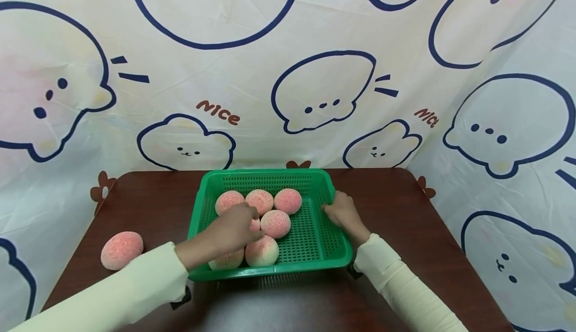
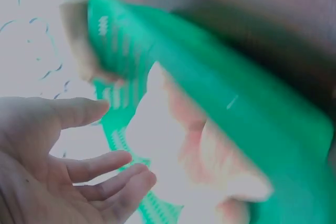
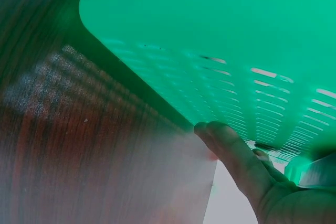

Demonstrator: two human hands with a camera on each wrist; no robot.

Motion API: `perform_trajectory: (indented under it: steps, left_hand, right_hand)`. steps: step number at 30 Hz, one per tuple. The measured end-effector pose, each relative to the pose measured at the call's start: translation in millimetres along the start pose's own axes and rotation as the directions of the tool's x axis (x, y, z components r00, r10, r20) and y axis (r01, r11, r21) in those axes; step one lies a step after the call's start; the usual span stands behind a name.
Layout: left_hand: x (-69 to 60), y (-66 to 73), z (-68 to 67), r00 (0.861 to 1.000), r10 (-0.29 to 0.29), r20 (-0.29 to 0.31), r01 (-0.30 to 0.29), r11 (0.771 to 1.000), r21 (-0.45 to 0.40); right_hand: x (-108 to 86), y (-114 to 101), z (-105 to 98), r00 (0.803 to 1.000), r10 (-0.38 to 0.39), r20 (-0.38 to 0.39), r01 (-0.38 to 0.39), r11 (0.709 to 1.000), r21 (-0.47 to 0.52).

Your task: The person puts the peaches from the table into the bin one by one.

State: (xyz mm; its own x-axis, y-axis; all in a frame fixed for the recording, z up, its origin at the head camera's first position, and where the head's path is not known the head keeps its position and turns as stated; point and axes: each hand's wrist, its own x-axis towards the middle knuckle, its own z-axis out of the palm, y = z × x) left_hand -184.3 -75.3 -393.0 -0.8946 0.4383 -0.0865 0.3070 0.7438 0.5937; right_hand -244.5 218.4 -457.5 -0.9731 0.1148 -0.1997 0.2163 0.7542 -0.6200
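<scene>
A green plastic basket [image 1: 265,173] with slotted walls holds several pink, speckled peaches [image 1: 276,224]. Over the basket's left half is my left hand [image 1: 231,229], partly covering peaches below it. The left wrist view shows this hand [image 2: 68,156] with fingers spread apart and nothing in them, beside the blurred peaches [image 2: 163,124]. At the basket's right rim, my right hand [image 1: 345,214] grips the edge. From the right wrist, fingers of that hand [image 3: 247,182] lie along the slotted outer wall [image 3: 210,19]. Another peach [image 1: 122,250] lies on the table, left of the basket.
The dark brown wooden table [image 1: 382,197] carries the basket near its back edge. A white cloth [image 1: 252,82] printed with blue cartoon outlines hangs behind and at both sides. Inside the basket, bare mesh floor [image 1: 308,232] shows toward the right.
</scene>
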Motion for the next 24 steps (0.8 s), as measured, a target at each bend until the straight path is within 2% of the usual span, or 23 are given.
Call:
perform_trajectory:
  steps: [3,7,11,13,16,19,21,24]
  left_hand:
    - [-4.2,-5.3,-21.6,0.995,-0.056,-0.081,0.063,0.994,0.092]
    - [-16.3,-21.9,-50.8,0.976,-0.086,-0.200,0.127,0.971,0.202]
    - [-32.2,-46.0,-78.6,0.942,-0.182,-0.283,0.258,0.930,0.263]
    - [-40.2,-59.4,-91.0,0.922,-0.253,-0.294,0.335,0.900,0.277]
    - [-52.2,-80.9,-106.3,0.896,-0.357,-0.264,0.426,0.858,0.286]
    - [-63.3,-102.8,-116.7,0.872,-0.450,-0.190,0.488,0.825,0.285]
    - [-68.4,-116.8,-119.6,0.854,-0.503,-0.130,0.518,0.809,0.277]
    - [-73.7,-137.6,-118.4,0.841,-0.538,-0.052,0.531,0.803,0.272]
  right_hand:
    - [-0.2,-0.3,-0.2,1.000,0.007,-0.002,-0.006,1.000,0.007]
    - [-0.7,-0.8,-0.2,1.000,0.003,-0.001,-0.003,1.000,-0.001]
    - [0.4,-0.9,1.3,1.000,0.000,0.000,0.000,1.000,-0.015]
    - [1.1,-0.6,2.0,1.000,0.005,-0.001,-0.005,1.000,-0.014]
    - [1.7,0.0,2.1,1.000,0.007,-0.006,-0.007,1.000,-0.017]
    - [1.8,0.6,1.6,1.000,0.007,-0.005,-0.007,1.000,-0.014]
    - [1.9,1.0,1.6,1.000,0.005,-0.002,-0.005,1.000,-0.017]
    - [1.1,0.8,1.2,1.000,0.003,0.002,-0.003,1.000,-0.018]
